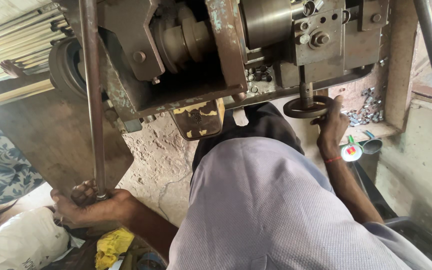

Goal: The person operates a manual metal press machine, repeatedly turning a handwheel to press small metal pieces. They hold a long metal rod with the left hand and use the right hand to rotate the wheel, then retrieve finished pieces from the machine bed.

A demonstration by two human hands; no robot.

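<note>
I look down over my light grey shirt at a worn metal lathe-like machine (pixel 191 55). My left hand (pixel 88 205) is closed around the lower end of a long steel lever rod (pixel 92 95) that runs up the left side of the machine. My right hand (pixel 332 122) grips the rim of a small dark handwheel (pixel 298 109) under the machine's right part; a red thread circles that wrist. A steel cylinder (pixel 266 22) sits in the machine's head above.
Small metal parts lie in a tray (pixel 366 112) to the right of the handwheel. Long pale bars (pixel 11 45) are stacked at upper left. A white sack (pixel 21 240), yellow cloth (pixel 110 245) and a small can (pixel 352 150) lie nearby.
</note>
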